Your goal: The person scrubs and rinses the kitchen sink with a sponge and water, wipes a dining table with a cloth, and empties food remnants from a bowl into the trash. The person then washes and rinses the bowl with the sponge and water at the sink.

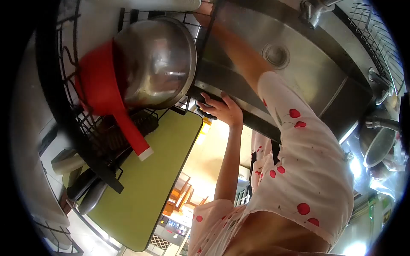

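My left hand (228, 112) is at the front edge of the steel sink (252, 102), its fingers curled over a small black ridged thing (206, 112) that I cannot identify. My right arm stretches across the sink basin (239, 25). At the far end of it, my right hand (205, 8) shows only in part beside a white rounded object (179, 4); its fingers are hidden. Left of both hands, a black wire dish rack (79, 123) holds a shiny metal bowl (160, 64) and a red, long-handled scoop or dipper (98, 81), tilted against each other.
A green cutting board (145, 179) stands below the rack. Dark-handled utensils (92, 187) stick out at its lower left. A faucet (314, 10) sits behind the drain (276, 55), and another wire rack (376, 30) is at the upper right. Wooden chairs (181, 194) are in the background.
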### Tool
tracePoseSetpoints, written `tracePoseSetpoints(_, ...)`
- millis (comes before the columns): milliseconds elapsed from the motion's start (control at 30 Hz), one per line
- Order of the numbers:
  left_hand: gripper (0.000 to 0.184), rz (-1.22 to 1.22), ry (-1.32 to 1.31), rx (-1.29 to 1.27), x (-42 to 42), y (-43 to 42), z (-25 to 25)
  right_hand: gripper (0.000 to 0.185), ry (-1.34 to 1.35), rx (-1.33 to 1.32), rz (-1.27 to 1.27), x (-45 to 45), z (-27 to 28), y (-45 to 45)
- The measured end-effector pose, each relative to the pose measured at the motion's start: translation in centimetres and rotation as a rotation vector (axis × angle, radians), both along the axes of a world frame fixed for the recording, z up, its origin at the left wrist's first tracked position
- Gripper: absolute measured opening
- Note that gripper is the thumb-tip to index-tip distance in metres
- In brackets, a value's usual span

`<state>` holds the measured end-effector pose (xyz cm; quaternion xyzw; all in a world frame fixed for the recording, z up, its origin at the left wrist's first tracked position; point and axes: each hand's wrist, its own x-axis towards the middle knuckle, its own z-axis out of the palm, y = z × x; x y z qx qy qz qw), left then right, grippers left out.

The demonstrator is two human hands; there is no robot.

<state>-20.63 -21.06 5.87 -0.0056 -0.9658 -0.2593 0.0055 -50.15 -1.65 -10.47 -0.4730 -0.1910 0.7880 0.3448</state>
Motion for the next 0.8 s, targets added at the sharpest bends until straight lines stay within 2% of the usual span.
tracePoseSetpoints(67, 0.064, -0.014, -0.020, -0.115, 0.1, -0.1, 0.3, 0.043, -0.491, 0.198, 0.082, 0.0, 3.0, -1.3)
tracePoseSetpoints(100, 0.064, -0.008, -0.022, -0.117, 0.1, -0.2, 0.1, 0.043, -0.588, 0.329, 0.148, 0.6, 3.3, -2.3)
tracePoseSetpoints(233, 0.062, -0.010, 0.004, -0.156, 0.4, 0.3, 0.2, 0.039, -0.490, 0.785, 0.366, 6.4, 6.1, -8.7)
tracePoseSetpoints(367, 0.059, -0.032, 0.035, -0.149, 0.1, 0.0, -0.5, 0.036, -0.390, 0.913, 0.460, 8.9, 6.4, -10.9)
tracePoseSetpoints(533, 0.060, -0.043, 0.103, -0.154, 0.3, 0.0, -0.2, 0.032, -0.304, 0.794, 0.388, 7.4, 5.6, -6.6)
tracePoseSetpoints(600, 0.060, -0.017, 0.046, -0.208, 0.3, -0.2, -0.2, 0.031, -0.195, 0.671, 0.334, 6.6, 5.1, -4.1)
tracePoseSetpoints(667, 0.060, -0.016, 0.067, -0.205, 0.3, -0.4, -0.3, 0.030, 0.071, 0.437, 0.254, 5.8, 3.8, -0.8)
tracePoseSetpoints(733, 0.061, -0.037, 0.090, -0.179, -0.1, -0.2, -0.4, 0.029, 0.457, 0.166, 0.183, 5.6, 1.7, 3.1)
tracePoseSetpoints(800, 0.061, -0.055, 0.094, -0.135, 0.4, -0.2, 0.3, 0.027, 0.657, -0.018, 0.099, 6.8, 1.5, 5.7)
